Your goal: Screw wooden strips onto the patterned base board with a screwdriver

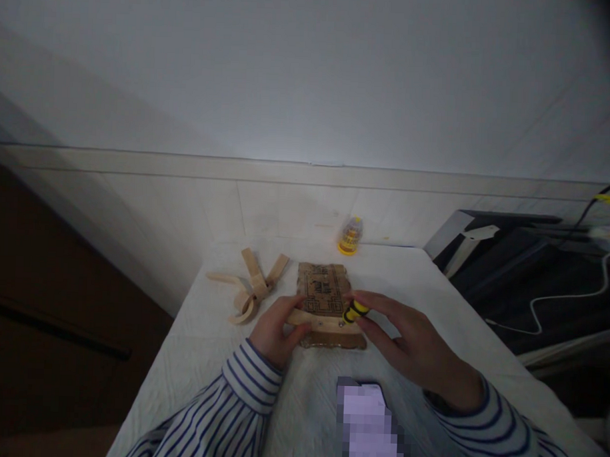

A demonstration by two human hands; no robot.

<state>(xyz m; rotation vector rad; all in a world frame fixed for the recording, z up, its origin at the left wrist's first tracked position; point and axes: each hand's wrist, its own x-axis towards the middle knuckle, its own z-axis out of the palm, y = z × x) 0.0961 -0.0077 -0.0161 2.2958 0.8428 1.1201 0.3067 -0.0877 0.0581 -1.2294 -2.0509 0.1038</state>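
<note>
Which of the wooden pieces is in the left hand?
The straight strip over the patterned brown board, one end gripped by the left hand; the other wooden pieces lie clustered farther left on the table, touched by neither hand.

A small, tapered, see-through bottle with yellow at both ends [350, 237] stands at the far edge of the white-covered counter [190, 358], before a pale grey wall [310, 75]. A flat phone with a lilac, pixelated screen [371, 424] lies nearer. A dark brown panel [58, 266] fills the left; a thin white cable [573, 298] curves over dark items at right.
</note>
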